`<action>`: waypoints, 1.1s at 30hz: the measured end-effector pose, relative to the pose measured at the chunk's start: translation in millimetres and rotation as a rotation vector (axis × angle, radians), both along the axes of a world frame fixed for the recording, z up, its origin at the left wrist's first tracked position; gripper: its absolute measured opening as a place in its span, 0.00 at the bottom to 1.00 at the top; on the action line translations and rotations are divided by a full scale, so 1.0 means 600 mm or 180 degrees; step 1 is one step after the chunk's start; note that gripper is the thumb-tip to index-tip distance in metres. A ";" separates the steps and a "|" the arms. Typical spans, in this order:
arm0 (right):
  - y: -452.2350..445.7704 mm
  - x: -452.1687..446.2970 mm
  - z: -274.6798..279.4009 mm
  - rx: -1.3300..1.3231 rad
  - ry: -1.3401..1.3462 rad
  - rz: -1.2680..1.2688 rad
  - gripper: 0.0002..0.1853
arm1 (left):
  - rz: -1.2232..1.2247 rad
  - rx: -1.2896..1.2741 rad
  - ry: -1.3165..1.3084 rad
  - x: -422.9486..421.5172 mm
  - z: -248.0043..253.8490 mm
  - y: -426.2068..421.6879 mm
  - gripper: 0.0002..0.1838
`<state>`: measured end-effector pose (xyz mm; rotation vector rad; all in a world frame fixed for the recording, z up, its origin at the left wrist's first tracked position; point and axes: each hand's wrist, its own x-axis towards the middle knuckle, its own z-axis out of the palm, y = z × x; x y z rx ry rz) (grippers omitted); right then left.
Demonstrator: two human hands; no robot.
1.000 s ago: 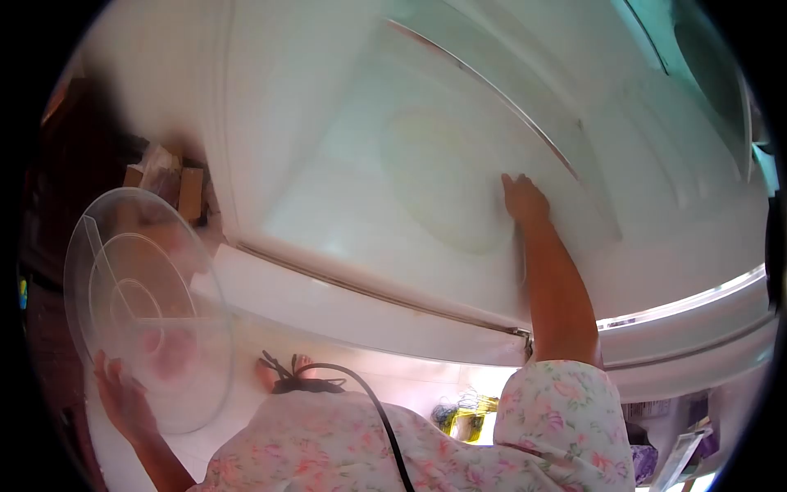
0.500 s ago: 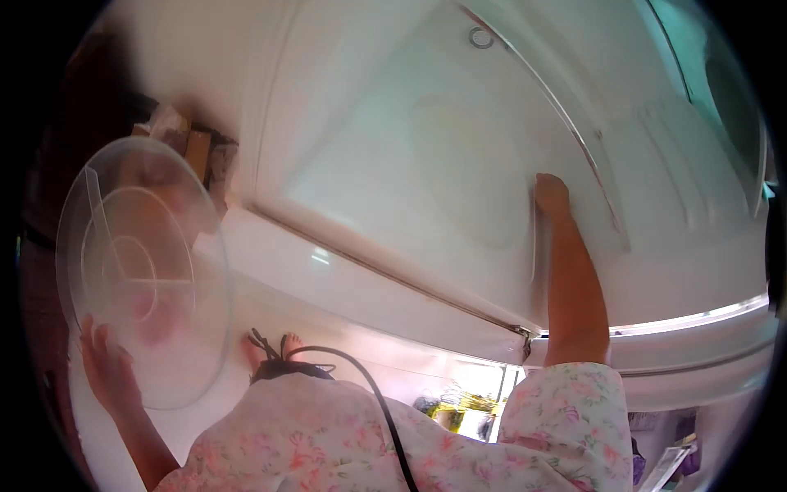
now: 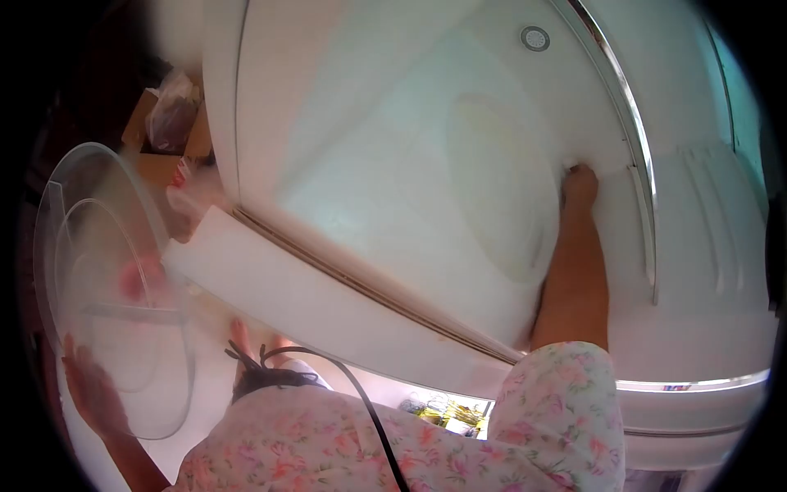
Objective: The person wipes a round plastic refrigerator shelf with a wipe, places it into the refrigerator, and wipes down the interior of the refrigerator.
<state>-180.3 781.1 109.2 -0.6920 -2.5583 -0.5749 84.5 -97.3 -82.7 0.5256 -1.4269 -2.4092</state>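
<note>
At the lower left, my left hand (image 3: 94,389) grips the lower edge of a large clear plastic piece with rounded rims (image 3: 156,369); part of the hand shows through it. The piece is tilted, and concentric curved lines run across it. My right arm reaches into a smooth white compartment (image 3: 385,180). There my right hand (image 3: 581,187) is closed, knuckles up, close to the inner surface. A small pale bit shows at its fingertips, too unclear to name.
A long white panel (image 3: 328,295) with a grooved edge crosses in front of me. A shiny curved strip (image 3: 627,107) and a round grey fitting (image 3: 535,38) are inside the compartment. A cardboard box (image 3: 143,123) with a plastic bag stands left. A black cable (image 3: 365,394) hangs over my clothing.
The view has shifted and turned. My right hand has moved along the inner surface. The clear piece is turned more edge-on, still in my left hand.
</note>
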 end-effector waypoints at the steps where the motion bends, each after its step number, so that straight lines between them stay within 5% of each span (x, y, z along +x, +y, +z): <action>1: 0.002 -0.001 0.009 0.0011 0.0003 0.0005 0.12 | 0.0091 0.0207 0.0002 -0.001 0.002 0.000 0.27; 2: 0.015 -0.013 0.025 -0.0573 0.0184 -0.0057 0.12 | 0.0128 0.0223 0.0001 0.005 -0.001 0.013 0.27; 4: 0.033 -0.016 0.020 -0.1165 0.0359 -0.0165 0.12 | 0.0045 -0.1344 0.0033 0.008 -0.009 0.018 0.25; 6: 0.054 -0.016 -0.026 -0.0153 0.0981 0.0099 0.12 | 0.0035 -0.1253 0.0140 0.018 -0.038 -0.003 0.25; 7: 0.075 -0.021 -0.039 -0.0157 0.0979 0.0103 0.12 | 0.0023 -0.1194 0.0242 0.020 -0.046 -0.010 0.29; 9: 0.126 -0.065 -0.051 -0.1157 0.2272 0.0234 0.14 | 0.0068 -0.1377 0.0210 0.026 -0.034 0.004 0.29; 11: 0.146 -0.084 -0.052 -0.1051 0.2230 0.0272 0.13 | 0.0035 -0.1522 0.0181 0.023 -0.024 0.016 0.29; 13: 0.085 -0.104 -0.008 -0.3542 0.3527 0.0703 0.08 | -0.0275 -0.2426 0.0586 0.021 -0.021 0.020 0.28; 14: -0.065 -0.129 -0.006 -0.2651 0.3488 0.1166 0.07 | -0.0294 -0.2408 0.0594 0.018 -0.025 0.021 0.28; 15: -0.057 -0.171 -0.017 -0.2412 0.2851 0.1826 0.08 | -0.0230 -0.2247 0.0504 0.018 -0.030 0.021 0.27; 16: -0.016 -0.211 -0.030 -0.3693 0.2991 0.1949 0.10 | -0.0153 -0.2096 0.0405 0.016 -0.028 0.022 0.27; 17: -0.222 -0.202 -0.011 -0.1019 0.1683 0.2778 0.09 | -0.0193 -0.2068 0.0406 0.008 -0.017 0.042 0.27; 19: -0.260 -0.225 -0.021 -0.1871 0.0962 0.2694 0.11 | 0.0671 0.0080 -0.0556 -0.032 0.044 0.096 0.27; 20: -0.334 -0.218 -0.021 -0.0449 0.0459 0.2669 0.12 | 0.0634 0.0099 -0.0547 -0.020 0.036 0.076 0.27; 23: -0.199 -0.230 -0.002 0.0675 -0.0032 0.2350 0.08 | 0.0325 -0.0463 -0.0490 -0.006 0.028 0.048 0.30; 24: -0.191 -0.191 0.013 -0.0212 0.0231 0.2120 0.08 | 0.0454 -0.0403 -0.0469 -0.001 0.028 0.043 0.29; 26: -0.151 -0.114 0.028 0.0317 0.0188 0.1836 0.11 | 0.0579 -0.0349 -0.0462 0.013 0.019 0.029 0.29; 28: 0.015 -0.063 0.015 -0.0730 0.0662 0.0735 0.09 | 0.0442 -0.0861 -0.0415 0.034 -0.007 -0.006 0.25; 29: -0.053 -0.024 0.036 0.0422 0.0205 0.0665 0.10 | 0.0436 -0.0866 -0.0412 0.030 -0.005 -0.004 0.25; 32: 0.049 0.028 -0.018 0.0187 -0.0100 0.0206 0.09 | 0.0359 -0.0906 -0.0257 0.012 -0.002 -0.012 0.27; 33: 0.062 0.045 -0.027 0.0139 -0.0368 0.0073 0.10 | 0.0170 -0.1614 -0.0201 0.013 -0.015 -0.021 0.27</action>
